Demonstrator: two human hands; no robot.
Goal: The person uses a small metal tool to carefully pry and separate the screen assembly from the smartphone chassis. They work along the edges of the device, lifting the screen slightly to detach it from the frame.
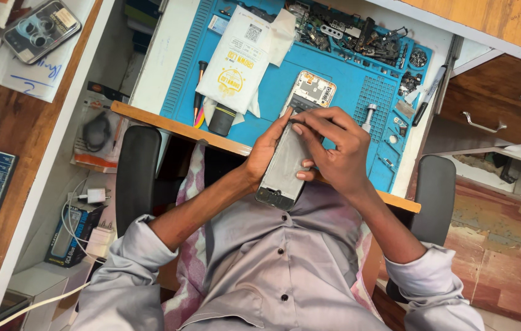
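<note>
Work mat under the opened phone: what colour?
Bright blue work mat, with moulded compartments; shows best in the head view.

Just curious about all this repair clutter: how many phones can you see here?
2. One opened phone is held in the left hand and right hand over the blue mat. Another phone lies on the wooden desk at upper left. More may be hidden among the parts.

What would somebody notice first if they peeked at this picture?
First, the two hands, left hand and right hand, gripping an opened grey phone without its back cover in the middle. Behind them lies a bright blue rubber work mat with small dark metal parts along its far edge.
</note>
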